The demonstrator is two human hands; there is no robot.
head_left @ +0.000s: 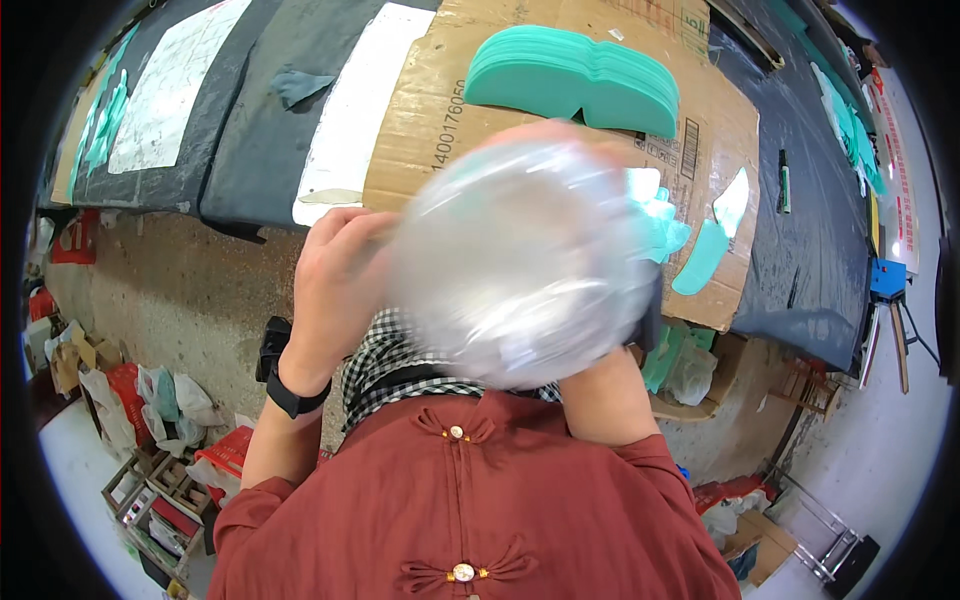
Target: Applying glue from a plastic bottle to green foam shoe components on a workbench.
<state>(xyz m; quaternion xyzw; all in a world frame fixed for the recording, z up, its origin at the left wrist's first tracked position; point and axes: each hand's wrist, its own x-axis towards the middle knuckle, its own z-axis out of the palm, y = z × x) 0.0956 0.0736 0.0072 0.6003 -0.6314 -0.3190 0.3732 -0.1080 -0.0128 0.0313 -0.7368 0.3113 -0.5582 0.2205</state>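
Observation:
A large round roll of shiny clear plastic film, smeared by motion, is held up in front of my body at the table's near edge. My left hand is at its left side, fingers pressed together at the rim. My right hand is mostly hidden behind the roll; blurred skin shows along its top, and the forearm comes up from the lower right. Beyond the roll, a thick stack of turquoise curved foam sheets lies on flattened cardboard. To the right of the roll are shiny turquoise cut pieces, partly covered by it.
A knife-shaped piece, turquoise and white, lies on the cardboard's right part. Further right, a marker pen rests on the dark table cover. White sheets and a dark cloth lie at left. Bags and crates stand on the floor.

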